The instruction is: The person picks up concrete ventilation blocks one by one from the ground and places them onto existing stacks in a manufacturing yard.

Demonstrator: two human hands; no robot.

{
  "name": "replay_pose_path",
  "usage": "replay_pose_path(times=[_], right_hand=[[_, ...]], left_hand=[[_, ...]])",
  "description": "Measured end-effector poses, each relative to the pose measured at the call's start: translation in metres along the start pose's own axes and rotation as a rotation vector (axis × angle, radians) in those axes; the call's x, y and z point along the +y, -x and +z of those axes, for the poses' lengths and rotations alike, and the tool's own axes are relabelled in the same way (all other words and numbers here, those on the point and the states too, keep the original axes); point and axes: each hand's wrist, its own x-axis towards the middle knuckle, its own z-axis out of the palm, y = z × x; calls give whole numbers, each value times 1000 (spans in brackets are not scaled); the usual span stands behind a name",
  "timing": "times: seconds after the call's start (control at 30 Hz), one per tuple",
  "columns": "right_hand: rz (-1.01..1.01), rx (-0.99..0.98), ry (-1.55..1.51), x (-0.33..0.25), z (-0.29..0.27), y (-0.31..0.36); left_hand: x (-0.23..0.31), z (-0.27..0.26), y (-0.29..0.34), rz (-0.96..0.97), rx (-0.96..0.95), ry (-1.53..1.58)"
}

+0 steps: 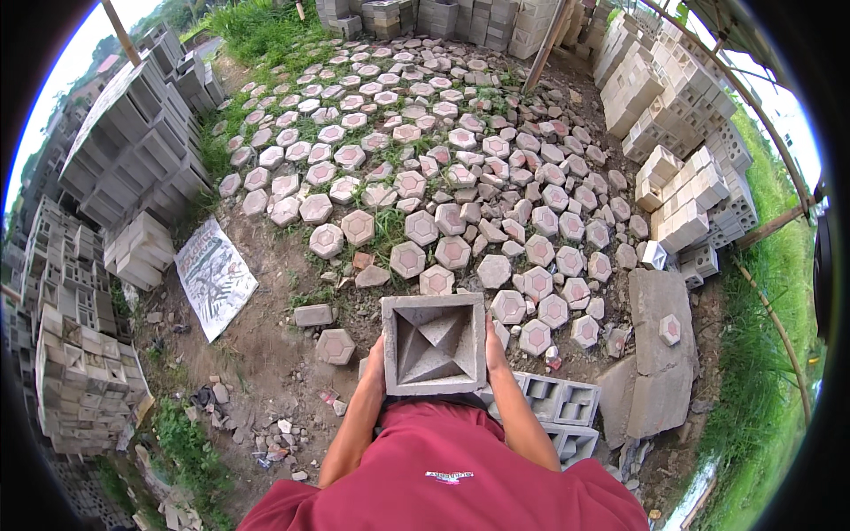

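Between my two hands, in front of my body, is a square grey concrete ventilation block (435, 303) with angled faces inside its frame. My left hand (375, 365) grips its left side, and my right hand (497, 351) grips the right side. Most of the fingers are hidden along the block's sides and behind it. Just below and to the right, close to my right forearm, more grey concrete blocks (553, 398) with recessed openings lie on the ground.
Loose hexagonal pavers (407, 259) spread over the ground ahead. Tall stacks of concrete blocks (133, 133) stand at left, with others (677, 97) at right. A printed sheet (215, 279) lies on the dirt. Broken concrete slabs (660, 354) lie at right, and a wooden post (547, 49) rises beyond.
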Motion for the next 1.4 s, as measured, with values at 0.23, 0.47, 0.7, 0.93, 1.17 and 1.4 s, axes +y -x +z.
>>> replay_pose_path(times=[0.23,0.47,0.7,0.93,1.17,1.4], right_hand=[[-24,-90,-63,-22,9,-120],[-83,-16,68,-96,64,-224],[-189,63,170,-139,109,-327],[-233,-39,220,-196,143,-428],[9,-93,294,-317,180,-580],[-127,-251,-9,-395,206,-704]], left_hand=[[99,41,-74,87,-30,-76],[216,79,-147,112,-161,-93],[312,117,-194,189,-89,-104],[388,154,-262,225,-52,-107],[483,231,-377,251,54,-145],[562,284,-460,359,-66,-38]])
